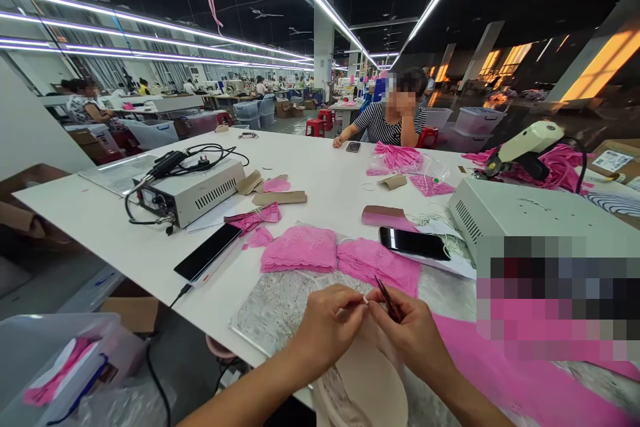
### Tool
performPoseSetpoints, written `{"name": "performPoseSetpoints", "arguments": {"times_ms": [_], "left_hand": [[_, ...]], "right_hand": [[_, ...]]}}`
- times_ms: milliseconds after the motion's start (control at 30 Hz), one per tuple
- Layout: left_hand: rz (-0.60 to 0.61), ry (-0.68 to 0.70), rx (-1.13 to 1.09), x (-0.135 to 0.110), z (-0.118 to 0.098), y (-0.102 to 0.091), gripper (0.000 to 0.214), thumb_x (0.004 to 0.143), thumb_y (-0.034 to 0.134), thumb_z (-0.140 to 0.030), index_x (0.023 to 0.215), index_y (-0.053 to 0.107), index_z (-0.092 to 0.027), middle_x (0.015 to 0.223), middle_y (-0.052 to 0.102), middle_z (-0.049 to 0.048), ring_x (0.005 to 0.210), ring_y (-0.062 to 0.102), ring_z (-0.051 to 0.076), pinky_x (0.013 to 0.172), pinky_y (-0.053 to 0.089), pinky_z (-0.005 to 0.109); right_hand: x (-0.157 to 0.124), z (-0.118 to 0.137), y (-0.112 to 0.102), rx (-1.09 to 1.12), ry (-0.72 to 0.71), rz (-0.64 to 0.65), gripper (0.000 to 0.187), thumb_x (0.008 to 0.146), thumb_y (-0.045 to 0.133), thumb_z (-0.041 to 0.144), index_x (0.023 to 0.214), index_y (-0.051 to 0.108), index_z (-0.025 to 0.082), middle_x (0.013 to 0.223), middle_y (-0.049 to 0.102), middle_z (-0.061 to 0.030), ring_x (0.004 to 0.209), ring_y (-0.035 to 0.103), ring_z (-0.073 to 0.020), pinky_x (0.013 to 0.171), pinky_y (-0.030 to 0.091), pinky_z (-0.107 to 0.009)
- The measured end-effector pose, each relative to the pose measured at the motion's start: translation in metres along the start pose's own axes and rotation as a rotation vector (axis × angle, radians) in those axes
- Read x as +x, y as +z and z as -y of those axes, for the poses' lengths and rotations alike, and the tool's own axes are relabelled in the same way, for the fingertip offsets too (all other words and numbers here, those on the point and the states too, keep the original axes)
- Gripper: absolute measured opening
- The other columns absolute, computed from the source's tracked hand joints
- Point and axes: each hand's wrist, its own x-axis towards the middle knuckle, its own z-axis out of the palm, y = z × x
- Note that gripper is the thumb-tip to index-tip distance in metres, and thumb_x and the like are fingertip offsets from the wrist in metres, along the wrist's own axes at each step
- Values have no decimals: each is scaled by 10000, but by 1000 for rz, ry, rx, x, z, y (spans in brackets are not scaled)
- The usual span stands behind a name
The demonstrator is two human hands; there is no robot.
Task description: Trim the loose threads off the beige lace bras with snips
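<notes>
My left hand (330,320) is closed in a pinch, its thumb and forefinger on a small whitish bit of material (365,301) too small to make out. My right hand (413,330) meets it fingertip to fingertip. Dark, pointed thread snips (387,297) lie in the right hand's fingers, tips upward. Below both hands is a beige moulded garment cup (373,380), partly hidden by the wrists. Just beyond the hands sit a folded stack of pink lace (299,249) and a second pink lace stack (377,263).
A black phone (414,243) and a dark tablet (209,252) flank the lace. Grey machine boxes stand left (210,190) and right (530,213). Pink fabric (525,367) spreads at right. Across the white table (320,173), a person in stripes (373,121) sits.
</notes>
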Motion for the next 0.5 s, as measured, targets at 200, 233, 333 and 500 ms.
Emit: {"name": "performPoseSetpoints", "arguments": {"times_ms": [200,233,333,500], "left_hand": [[7,12,-42,-5,-8,-6,176,773,562,-78,820,705,-171,768,725,47,684,659,152,659,508,238],[6,9,-43,-6,-9,-7,177,772,566,-75,823,704,-173,771,726,45,687,660,151,665,510,238],[-55,9,-36,-11,-11,-8,170,752,580,-55,800,697,-169,749,723,37,680,661,148,664,514,231],[-90,90,-7,-20,-7,-10,203,756,580,-36,849,683,-184,770,721,29,699,669,142,675,525,226]], "right_hand": [[-6,5,3,-146,-188,-35,171,768,541,294,657,594,176,568,531,10,516,479,-140,492,390,-242],[-7,4,3,-169,-214,-33,177,782,536,291,664,598,175,571,532,10,513,477,-137,490,388,-240],[-10,2,4,-181,-257,20,191,819,518,293,700,609,174,605,554,0,534,495,-139,498,396,-237],[-14,4,6,-131,-240,90,212,831,519,310,692,606,175,608,547,-1,545,499,-142,501,404,-240]]}}
